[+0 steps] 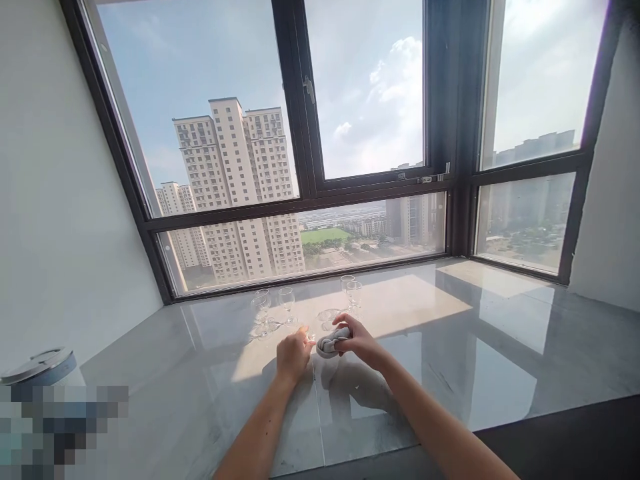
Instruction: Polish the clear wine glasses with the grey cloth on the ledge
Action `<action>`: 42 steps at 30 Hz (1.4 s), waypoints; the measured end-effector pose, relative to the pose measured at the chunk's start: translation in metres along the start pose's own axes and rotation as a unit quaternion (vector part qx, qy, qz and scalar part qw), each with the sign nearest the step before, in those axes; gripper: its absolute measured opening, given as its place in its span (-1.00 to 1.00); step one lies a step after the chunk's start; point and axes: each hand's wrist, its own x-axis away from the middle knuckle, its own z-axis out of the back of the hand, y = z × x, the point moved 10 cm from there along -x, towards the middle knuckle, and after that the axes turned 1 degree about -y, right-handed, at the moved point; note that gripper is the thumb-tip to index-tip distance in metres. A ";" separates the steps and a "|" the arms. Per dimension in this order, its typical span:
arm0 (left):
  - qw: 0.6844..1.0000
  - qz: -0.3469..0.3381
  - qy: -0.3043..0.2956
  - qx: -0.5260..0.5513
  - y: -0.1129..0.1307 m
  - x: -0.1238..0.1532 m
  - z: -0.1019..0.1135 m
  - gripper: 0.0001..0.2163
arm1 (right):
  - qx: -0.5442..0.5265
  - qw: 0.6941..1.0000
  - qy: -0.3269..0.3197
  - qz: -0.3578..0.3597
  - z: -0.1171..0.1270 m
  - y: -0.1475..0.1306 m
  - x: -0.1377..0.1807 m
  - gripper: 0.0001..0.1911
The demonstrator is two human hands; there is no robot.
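Observation:
My right hand (pixel 359 340) is closed on a bunched grey cloth (pixel 329 345) just above the marble sill (pixel 450 347). My left hand (pixel 293 353) is right beside it, fingers curled and pinched at the thin clear part of a wine glass (pixel 327 317) that lies between the two hands. The glass is faint against the glare. Several more clear wine glasses stand behind the hands: two at the left (pixel 261 302) (pixel 287 300) and one at the right (pixel 353 293). Another glass (pixel 267 327) lies on its side.
A wide dark-framed window (pixel 310 193) runs along the sill's far edge, with tower blocks outside. A white wall closes off the left. A round lidded container (pixel 40 365) stands at the near left. A dark floor edge (pixel 575 433) is at the lower right.

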 end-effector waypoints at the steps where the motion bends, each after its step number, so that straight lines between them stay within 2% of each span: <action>1: 1.000 -0.010 -0.008 -0.014 0.003 0.001 -0.002 -0.80 | 0.001 1.000 -0.005 0.010 -0.005 -0.003 0.000 -0.57; 3: 0.999 -0.037 -0.019 -0.026 0.009 0.002 -0.005 -0.84 | 0.012 0.999 0.021 0.040 -0.005 -0.011 -0.001 -0.60; 8: 0.990 -0.139 -0.008 0.020 0.028 0.005 -0.007 -0.87 | 0.112 0.976 0.146 0.120 0.018 -0.024 0.000 -0.66; 13: 0.978 -0.195 -0.020 0.072 0.042 0.009 -0.003 -0.73 | 0.169 0.943 0.244 0.148 0.045 -0.032 0.009 -0.67; 15: 0.977 -0.201 -0.009 0.076 0.044 0.010 0.002 -0.72 | 0.182 0.938 0.256 0.146 0.050 -0.033 0.010 -0.66; 22: 0.992 -0.103 0.038 0.067 0.019 0.003 0.010 -0.79 | 0.116 0.974 0.180 0.076 0.039 -0.014 -0.002 -0.56; 27: 0.997 -0.043 0.060 0.017 0.004 0.001 0.012 -0.72 | 0.082 0.987 0.127 0.062 0.032 -0.012 -0.005 -0.52; 35: 0.993 -0.072 0.054 -0.074 0.014 0.003 0.015 -0.78 | 0.100 0.986 0.114 0.073 0.026 -0.014 -0.004 -0.54; 42: 0.992 -0.086 0.017 -0.094 0.015 0.001 0.003 -0.80 | 0.135 0.985 0.077 0.080 0.009 -0.015 -0.002 -0.57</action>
